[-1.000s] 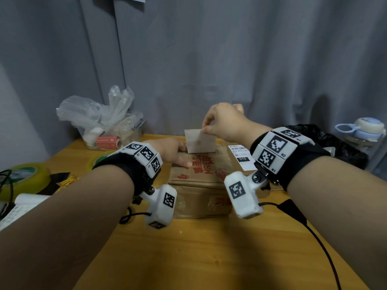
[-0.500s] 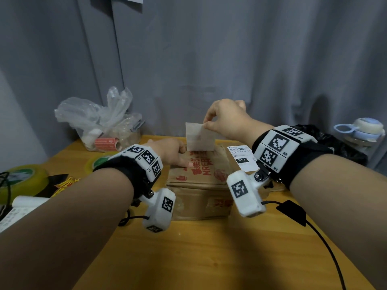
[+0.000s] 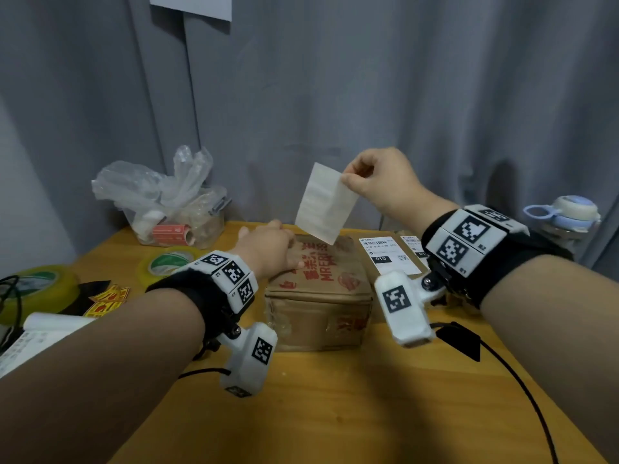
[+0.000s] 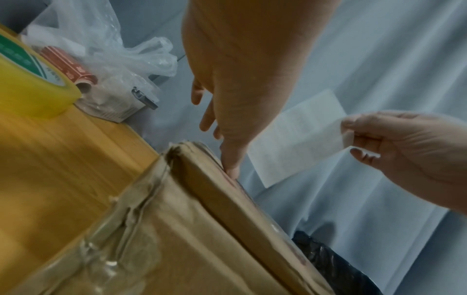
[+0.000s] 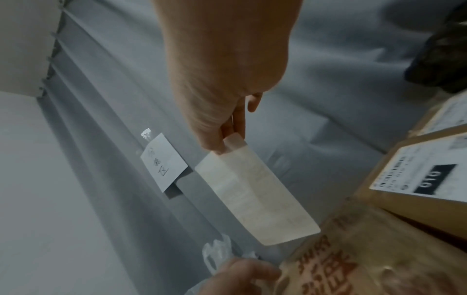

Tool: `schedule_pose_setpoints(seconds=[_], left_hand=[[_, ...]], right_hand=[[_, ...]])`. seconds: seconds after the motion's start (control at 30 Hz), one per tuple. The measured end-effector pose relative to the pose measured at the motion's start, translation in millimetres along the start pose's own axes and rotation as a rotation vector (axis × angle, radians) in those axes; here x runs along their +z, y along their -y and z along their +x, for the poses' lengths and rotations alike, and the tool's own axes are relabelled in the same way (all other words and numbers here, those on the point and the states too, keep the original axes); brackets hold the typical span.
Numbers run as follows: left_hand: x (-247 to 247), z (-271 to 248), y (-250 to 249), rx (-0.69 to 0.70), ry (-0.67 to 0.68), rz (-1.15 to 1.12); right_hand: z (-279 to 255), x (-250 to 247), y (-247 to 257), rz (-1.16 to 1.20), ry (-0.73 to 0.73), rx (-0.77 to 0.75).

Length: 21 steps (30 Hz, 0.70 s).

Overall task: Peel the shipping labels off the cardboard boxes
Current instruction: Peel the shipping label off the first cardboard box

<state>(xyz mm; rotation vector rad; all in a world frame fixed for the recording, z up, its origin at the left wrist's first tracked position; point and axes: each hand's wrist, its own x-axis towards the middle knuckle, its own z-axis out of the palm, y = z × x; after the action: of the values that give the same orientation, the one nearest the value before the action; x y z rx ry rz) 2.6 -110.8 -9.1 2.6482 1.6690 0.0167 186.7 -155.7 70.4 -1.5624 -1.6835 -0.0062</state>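
A brown cardboard box with red print sits mid-table. My right hand pinches one corner of a pale shipping label and holds it in the air above the box's far edge; in the head view the label hangs free of the box. The right wrist view shows the label dangling from my thumb and finger. My left hand rests on the box's top left, fingers straight, a fingertip pressing the top edge. Two more boxes to the right each carry a white printed label.
Left of the box lie two yellow tape rolls, red stickers and a clear plastic bag over a tub. A black bag and a pale blue bottle are at right. A grey curtain hangs close behind the table.
My right hand rose and pulled the label up off the box top; it now hangs tilted in the air. My left hand stayed on the box.
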Motion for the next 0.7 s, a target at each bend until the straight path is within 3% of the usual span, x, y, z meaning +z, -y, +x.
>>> schedule_pose_setpoints(seconds=[0.53, 0.6, 0.7], left_hand=[[15, -60, -41, 0.040, -0.353, -0.166], [19, -65, -44, 0.034, -0.370, -0.179], [24, -71, -46, 0.039, -0.380, -0.182]], right_hand=[[-106, -59, -48, -0.118, -0.118, 0.135], [-121, -57, -54, -0.138, -0.085, 0.155], [-142, -44, -61, -0.162, 0.075, 0.161]])
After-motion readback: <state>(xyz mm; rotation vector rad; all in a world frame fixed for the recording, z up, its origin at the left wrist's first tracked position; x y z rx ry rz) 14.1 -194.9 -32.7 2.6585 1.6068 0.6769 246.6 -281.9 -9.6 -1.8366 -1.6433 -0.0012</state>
